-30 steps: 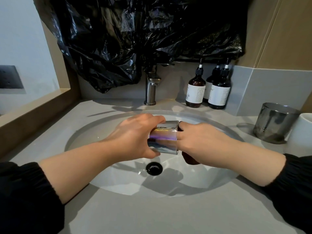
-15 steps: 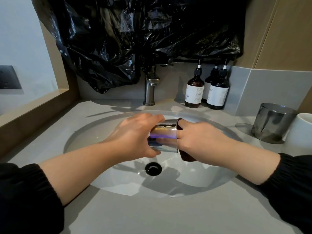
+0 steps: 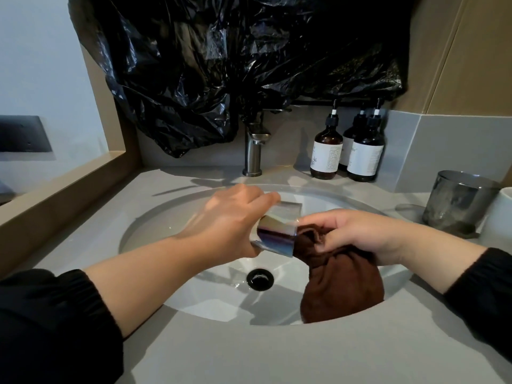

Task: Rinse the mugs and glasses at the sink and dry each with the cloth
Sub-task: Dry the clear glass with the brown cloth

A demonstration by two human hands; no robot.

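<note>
Grey counter [image 3: 277, 356] across the whole foreground, with crumpled black plastic sheeting [image 3: 221, 65] draped over the wall above its back edge. Set into the middle of the counter, a wide oval sink [image 3: 166, 225], white inside. Over the sink's near right side, a brown cloth [image 3: 340, 286], bunched at the top and hanging down toward the rim. Wrapped round the base end of a shiny glass [image 3: 277, 234], the left hand [image 3: 230, 223], fingers curled over the top and thumb underneath. Closed on the cloth's bunched top, the right hand [image 3: 360, 231], fingers pinching it right at the glass's mouth. At the counter's right edge, a steel cup [image 3: 457, 200] standing upright and, just beside it, cut off by the frame, a white mug [image 3: 498, 217]. Near the back right corner, three dark pump bottles [image 3: 327, 151] with white labels, close together. At the middle of the back edge, a brushed metal tap [image 3: 253, 153]. Glass itself tipped on its side above the middle of the sink, mouth toward the right and touching the cloth — depth of cloth inside, if any, impossible to tell. Below it, the black drain [image 3: 260, 277]
</note>
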